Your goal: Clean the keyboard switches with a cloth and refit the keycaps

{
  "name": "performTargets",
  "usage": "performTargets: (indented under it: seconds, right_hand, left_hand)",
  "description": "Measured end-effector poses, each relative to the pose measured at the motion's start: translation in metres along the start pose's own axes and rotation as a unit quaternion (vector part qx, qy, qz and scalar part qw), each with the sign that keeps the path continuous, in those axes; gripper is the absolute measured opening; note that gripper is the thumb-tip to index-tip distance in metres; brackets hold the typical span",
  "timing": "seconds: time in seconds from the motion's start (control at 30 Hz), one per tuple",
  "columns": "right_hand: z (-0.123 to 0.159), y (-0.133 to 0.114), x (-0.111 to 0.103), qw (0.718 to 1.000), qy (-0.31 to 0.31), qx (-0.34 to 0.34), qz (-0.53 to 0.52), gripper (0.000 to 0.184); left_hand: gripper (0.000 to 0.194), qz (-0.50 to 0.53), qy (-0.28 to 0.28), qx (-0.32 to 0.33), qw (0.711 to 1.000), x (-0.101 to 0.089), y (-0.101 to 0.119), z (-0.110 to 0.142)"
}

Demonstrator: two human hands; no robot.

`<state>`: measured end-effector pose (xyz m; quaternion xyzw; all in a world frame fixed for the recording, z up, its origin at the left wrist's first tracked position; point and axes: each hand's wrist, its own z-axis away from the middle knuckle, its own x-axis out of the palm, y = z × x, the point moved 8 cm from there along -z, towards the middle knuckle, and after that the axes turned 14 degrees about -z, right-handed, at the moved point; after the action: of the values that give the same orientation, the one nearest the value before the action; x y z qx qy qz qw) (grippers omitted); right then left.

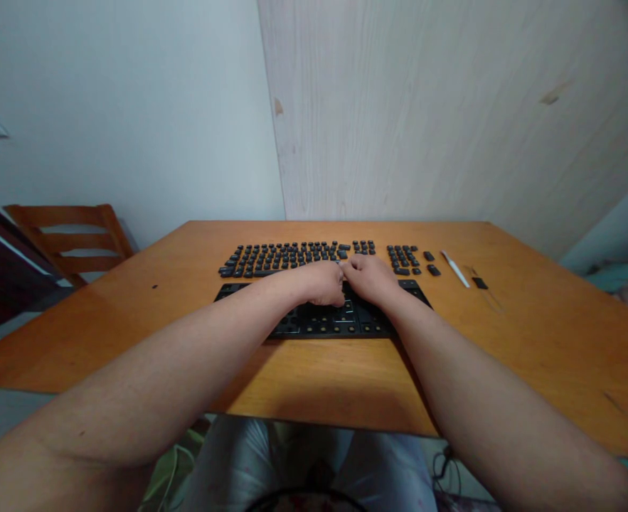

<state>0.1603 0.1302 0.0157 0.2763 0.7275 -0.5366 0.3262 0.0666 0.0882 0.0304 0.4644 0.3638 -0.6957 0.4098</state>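
A black keyboard base [314, 329], stripped of its caps, lies on the table in front of me. My left hand [324, 284] is over its middle, fingers curled and pointing down at it. Beside it, nearly touching, my right hand [368, 276] is closed over the base's upper right part. Whatever the fingers of either hand hold is hidden or too small to make out. Behind the base, black keycaps [286, 254] are laid out in rows in keyboard order, with a separate block of number-pad keycaps [402, 257] to the right.
On the right of the wooden table [335, 384] lie a white pen-like tool [456, 270] and a small black piece with thin wires [479, 283]. A tiny dark bit [154, 286] is at the left. A wooden chair [73, 238] stands beyond the left edge; a wall closes off the back.
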Motion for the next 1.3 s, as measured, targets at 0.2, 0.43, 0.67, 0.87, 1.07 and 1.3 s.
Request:
performTargets:
  seconds: [0.2,0.43,0.67,0.87,1.07,1.3]
  right_hand:
    - [0.0,0.001,-0.001,1.0,0.003,-0.001,-0.014,0.036]
    - [0.0,-0.001,-0.001,1.0,0.001,-0.009,-0.02,0.037]
    - [0.0,-0.001,-0.001,1.0,0.007,-0.012,-0.012,0.037]
    - [-0.002,0.0,0.0,1.0,0.004,-0.015,0.001,0.036]
    - [-0.002,0.0,-0.001,1.0,0.005,-0.014,-0.002,0.036]
    - [-0.002,0.001,0.0,1.0,0.003,-0.017,-0.009,0.036]
  left_hand:
    - [0.038,-0.067,0.023,-0.004,0.997,-0.005,0.004,0.003]
    - [0.033,-0.054,0.013,-0.015,0.998,-0.001,-0.005,0.007]
    - [0.025,-0.025,0.014,-0.016,0.999,0.001,-0.01,0.006]
    - [0.025,-0.027,0.004,-0.027,0.999,0.002,-0.012,0.009]
    - [0.023,-0.025,-0.03,-0.038,0.999,0.005,-0.02,0.012]
    - [0.022,-0.018,-0.045,-0.044,0.998,0.007,-0.025,0.016]
